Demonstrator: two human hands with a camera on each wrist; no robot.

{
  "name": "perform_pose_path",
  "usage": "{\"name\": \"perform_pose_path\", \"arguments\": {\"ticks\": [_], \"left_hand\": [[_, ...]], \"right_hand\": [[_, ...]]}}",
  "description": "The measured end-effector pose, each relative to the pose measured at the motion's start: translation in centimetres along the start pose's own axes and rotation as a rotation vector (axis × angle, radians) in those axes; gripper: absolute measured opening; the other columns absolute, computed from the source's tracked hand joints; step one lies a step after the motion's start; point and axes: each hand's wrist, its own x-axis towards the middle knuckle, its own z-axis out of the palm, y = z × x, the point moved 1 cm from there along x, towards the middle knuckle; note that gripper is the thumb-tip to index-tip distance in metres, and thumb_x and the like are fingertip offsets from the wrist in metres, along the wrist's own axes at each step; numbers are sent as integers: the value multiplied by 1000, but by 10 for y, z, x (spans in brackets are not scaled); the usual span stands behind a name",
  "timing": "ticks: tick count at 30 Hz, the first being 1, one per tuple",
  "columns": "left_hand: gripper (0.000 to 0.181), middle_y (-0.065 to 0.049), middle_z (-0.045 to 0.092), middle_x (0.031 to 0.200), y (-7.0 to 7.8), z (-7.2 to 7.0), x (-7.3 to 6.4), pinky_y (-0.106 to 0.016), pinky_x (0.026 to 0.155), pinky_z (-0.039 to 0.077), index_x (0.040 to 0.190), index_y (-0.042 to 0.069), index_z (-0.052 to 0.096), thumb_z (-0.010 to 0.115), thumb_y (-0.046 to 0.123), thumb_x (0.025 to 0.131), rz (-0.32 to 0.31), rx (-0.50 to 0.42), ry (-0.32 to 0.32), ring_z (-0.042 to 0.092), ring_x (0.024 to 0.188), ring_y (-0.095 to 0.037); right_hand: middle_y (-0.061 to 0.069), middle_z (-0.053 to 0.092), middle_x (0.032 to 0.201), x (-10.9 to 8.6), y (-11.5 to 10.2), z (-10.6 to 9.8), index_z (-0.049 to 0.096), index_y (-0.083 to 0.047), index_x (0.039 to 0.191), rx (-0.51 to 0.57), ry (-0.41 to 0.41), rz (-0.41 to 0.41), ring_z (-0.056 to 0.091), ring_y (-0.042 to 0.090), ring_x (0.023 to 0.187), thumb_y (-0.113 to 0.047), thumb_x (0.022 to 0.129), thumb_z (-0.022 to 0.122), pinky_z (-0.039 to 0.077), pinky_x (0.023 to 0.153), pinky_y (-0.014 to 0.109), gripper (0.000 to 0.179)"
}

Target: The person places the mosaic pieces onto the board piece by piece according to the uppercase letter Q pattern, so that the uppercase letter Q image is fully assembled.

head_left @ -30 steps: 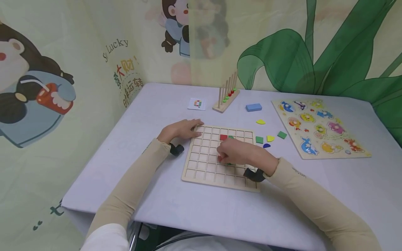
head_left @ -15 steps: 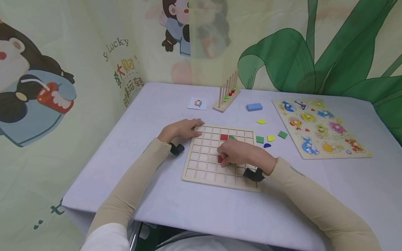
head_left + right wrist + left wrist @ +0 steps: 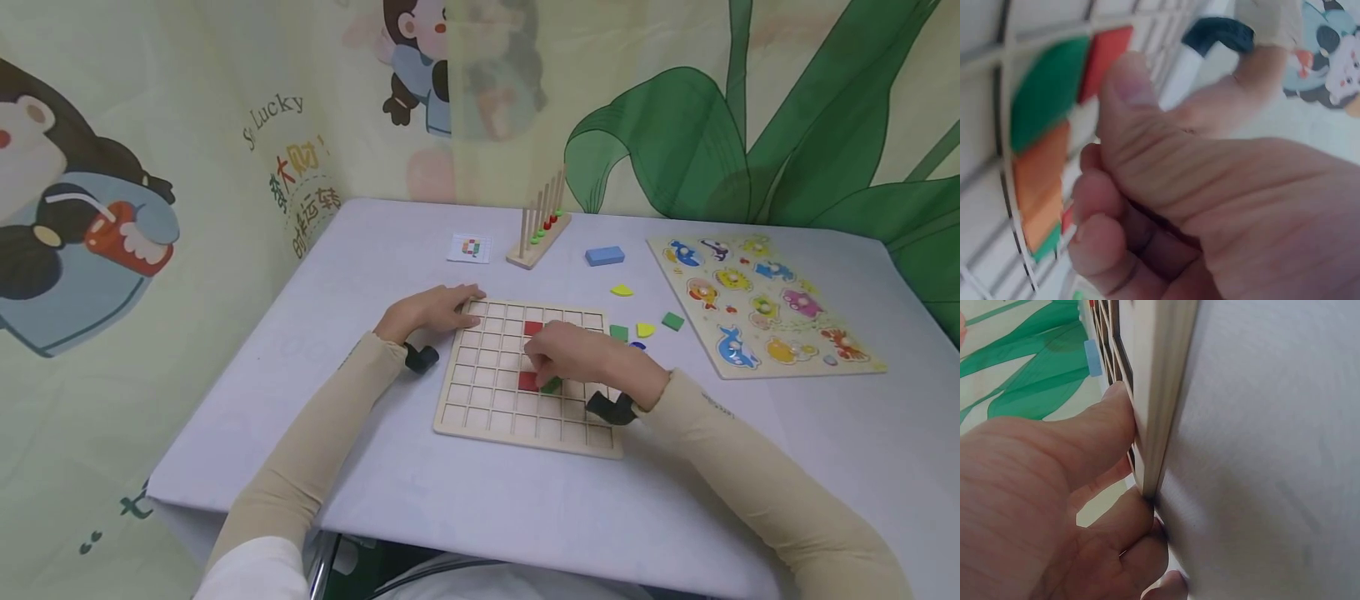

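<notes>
Head view: bright enough, diffuse light, source out of frame. Only soft shadows on bench (image 3: 397, 492) by the forearms; wide lens stretches right sleeve (image 3: 765, 492) toward the corner. Left wrist: dimmer, greyish, soft shadow beside grid board (image 3: 1160, 406), background leaf print (image 3: 1041, 369) soft. Right wrist: hazy, green tile (image 3: 1050, 90) smeared.

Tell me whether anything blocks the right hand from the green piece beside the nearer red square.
Nothing visible does. The green piece is on the grid board, close by the right hand, with the red square beside it, not between them. Whether hand and piece touch is unclear.
</notes>
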Motion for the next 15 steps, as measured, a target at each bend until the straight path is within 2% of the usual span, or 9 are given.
{"name": "perform_pose_path", "arguments": {"ticks": [5,9,12,15], "left_hand": [[58,-8,30,159,1,-1,1,-48,120,22,153,21,34,51,39,101,15,0,-3,24,148,-30],[57,-9,33,158,1,-1,1,-48,119,25,153,21,34,51,39,101,16,7,-9,28,146,-30],[57,-10,34,157,1,0,1,-47,118,26,152,20,34,50,39,101,17,14,-13,30,145,-30],[57,-10,34,157,0,0,1,-48,118,26,153,20,33,50,39,101,19,13,-15,30,145,-30]], "right_hand": [[-1,57,71,-16,13,-21,65,-8,78,26,59,38,50,15,71,-5,87,72,42,65,26,12],[6,61,79,-33,30,-40,67,-3,88,32,144,115,52,19,76,-2,92,65,45,68,29,5],[11,64,88,-47,43,-52,67,0,97,36,201,168,55,21,80,1,95,58,49,71,32,10],[15,66,96,-58,55,-62,65,2,103,32,206,230,58,24,83,4,96,53,52,73,35,14]]}}
